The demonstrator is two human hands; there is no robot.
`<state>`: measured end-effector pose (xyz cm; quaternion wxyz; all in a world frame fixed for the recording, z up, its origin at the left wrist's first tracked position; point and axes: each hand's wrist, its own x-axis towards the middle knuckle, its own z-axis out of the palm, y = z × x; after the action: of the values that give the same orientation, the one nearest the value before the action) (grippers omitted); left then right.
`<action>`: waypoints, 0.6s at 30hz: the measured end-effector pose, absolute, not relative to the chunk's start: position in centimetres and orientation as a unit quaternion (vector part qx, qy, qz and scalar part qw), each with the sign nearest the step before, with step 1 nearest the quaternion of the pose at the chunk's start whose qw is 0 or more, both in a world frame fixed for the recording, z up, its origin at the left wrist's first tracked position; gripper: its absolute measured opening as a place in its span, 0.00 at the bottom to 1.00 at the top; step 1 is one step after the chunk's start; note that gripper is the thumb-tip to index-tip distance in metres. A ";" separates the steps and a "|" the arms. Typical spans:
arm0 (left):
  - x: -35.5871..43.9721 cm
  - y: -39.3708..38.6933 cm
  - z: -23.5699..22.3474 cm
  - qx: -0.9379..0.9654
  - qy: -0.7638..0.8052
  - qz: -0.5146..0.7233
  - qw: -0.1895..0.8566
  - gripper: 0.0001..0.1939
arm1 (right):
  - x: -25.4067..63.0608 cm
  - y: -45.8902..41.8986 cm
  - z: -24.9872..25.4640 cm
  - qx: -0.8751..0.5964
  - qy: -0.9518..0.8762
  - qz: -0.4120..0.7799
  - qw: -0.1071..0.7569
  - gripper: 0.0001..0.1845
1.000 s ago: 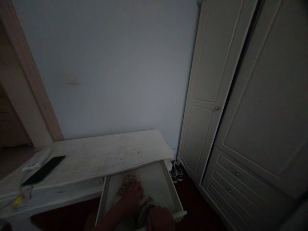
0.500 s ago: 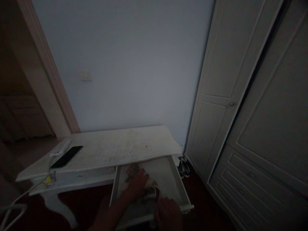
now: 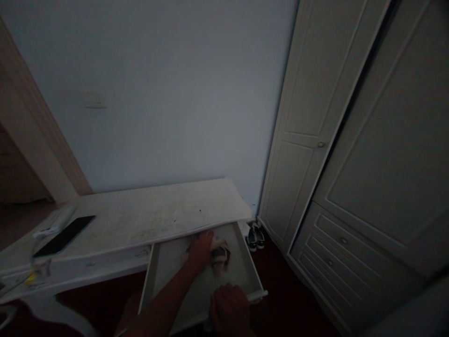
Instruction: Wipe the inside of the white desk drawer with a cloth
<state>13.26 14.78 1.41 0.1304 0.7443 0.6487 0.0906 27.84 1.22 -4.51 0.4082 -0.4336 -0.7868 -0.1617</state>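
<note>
A white drawer [image 3: 206, 311] is pulled out of the table. Inside it, towards the back, lies a bunched cloth [image 3: 220, 256], pale with dark patches; its exact kind is too dim and blurred to make out. My left hand [image 3: 200, 252] reaches over the cloth from the left with fingers closed on it, hiding part of it. At the drawer's front edge, my right hand [image 3: 229, 306] is closed, its fingers curled over the front panel. The undersides of its fingers are hidden.
On the white table [image 3: 164, 206] lie a black phone [image 3: 65, 235] and a white power strip [image 3: 56, 221] at the left. A pair of dark shoes [image 3: 255, 236] sits on the floor right of the drawer. A white wardrobe [image 3: 298, 173] stands at the right.
The cloth, spread along the drawer before, is now bunched farther back under my left hand. My right hand has left the cloth for the drawer's front edge. The view has turned right.
</note>
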 end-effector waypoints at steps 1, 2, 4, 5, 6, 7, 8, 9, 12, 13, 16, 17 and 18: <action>14.0 15.1 1.4 0.742 0.646 0.110 0.143 0.36 | 27.8 1.2 -4.5 -0.435 -0.786 -0.164 0.408 0.08; 14.8 15.4 1.5 0.738 0.643 0.132 0.156 0.34 | 27.8 1.2 -4.6 -0.436 -0.784 -0.167 0.410 0.07; 16.6 15.9 1.6 0.731 0.631 0.182 0.183 0.30 | 27.7 1.2 -4.7 -0.434 -0.779 -0.172 0.419 0.07; 17.5 16.1 1.6 0.728 0.622 0.209 0.198 0.27 | 27.6 1.3 -4.7 -0.435 -0.776 -0.174 0.422 0.07; 18.6 16.3 1.6 0.724 0.612 0.236 0.215 0.25 | 27.6 1.3 -4.8 -0.436 -0.773 -0.178 0.425 0.07; 19.6 16.4 1.5 0.719 0.601 0.261 0.232 0.24 | 27.6 1.4 -4.9 -0.436 -0.770 -0.181 0.429 0.07; 20.6 16.5 1.4 0.713 0.590 0.284 0.250 0.23 | 27.7 1.4 -4.9 -0.436 -0.767 -0.183 0.433 0.07; 21.6 16.5 1.2 0.706 0.581 0.305 0.267 0.22 | 27.7 1.5 -5.0 -0.436 -0.766 -0.184 0.436 0.07; 23.6 16.3 0.8 0.682 0.563 0.354 0.304 0.21 | 27.8 1.9 -5.2 -0.424 -0.764 -0.190 0.447 0.07; 23.9 16.1 0.7 0.678 0.557 0.365 0.311 0.22 | 27.7 2.0 -5.4 -0.421 -0.762 -0.196 0.451 0.08; 24.1 15.4 1.3 0.684 0.529 0.388 0.319 0.25 | 27.2 2.4 -6.1 -0.427 -0.737 -0.213 0.478 0.09; 24.0 15.1 1.6 0.693 0.515 0.390 0.320 0.26 | 26.9 2.4 -6.3 -0.435 -0.725 -0.215 0.489 0.09; 23.9 14.7 2.0 0.706 0.497 0.388 0.321 0.28 | 26.7 2.5 -6.6 -0.442 -0.712 -0.216 0.501 0.09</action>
<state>23.91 14.74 2.03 0.3213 0.7064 0.4971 0.3881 26.73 2.49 -6.63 0.5005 -0.4421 -0.7123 -0.2159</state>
